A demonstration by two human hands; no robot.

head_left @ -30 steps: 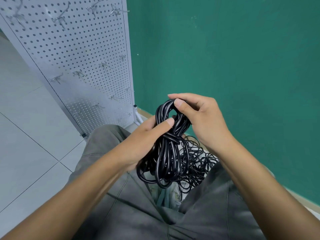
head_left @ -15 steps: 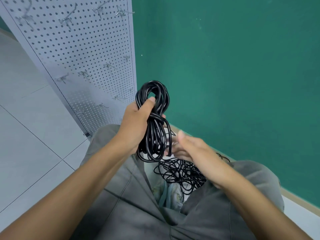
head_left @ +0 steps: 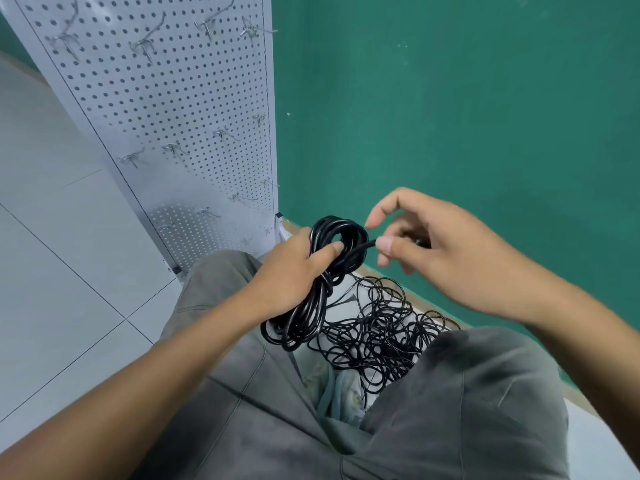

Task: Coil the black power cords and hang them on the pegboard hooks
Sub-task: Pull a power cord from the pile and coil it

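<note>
We have 1 coiled cord (head_left: 323, 271) bundled in our left hand (head_left: 294, 271), fingers and thumb wrapped around its middle, held above our lap. Our right hand (head_left: 433, 244) pinches the cord's loose end (head_left: 367, 244) beside the top loop, likely finishing the wrap. The pegboard (head_left: 166, 109) hooks (head_left: 143, 46) hang bare, and a tangled pile (head_left: 377, 327) on the floor awaits coiling.

coiled black cord (head_left: 323, 271): thick glossy bundle, wrapped at its waist, held upright, loose end sticking out right | tangled cords (head_left: 381, 327): thin black loops heaped on the floor | pegboard (head_left: 166, 109): white, perforated, upright | hooks (head_left: 145, 46): metal, bare
</note>
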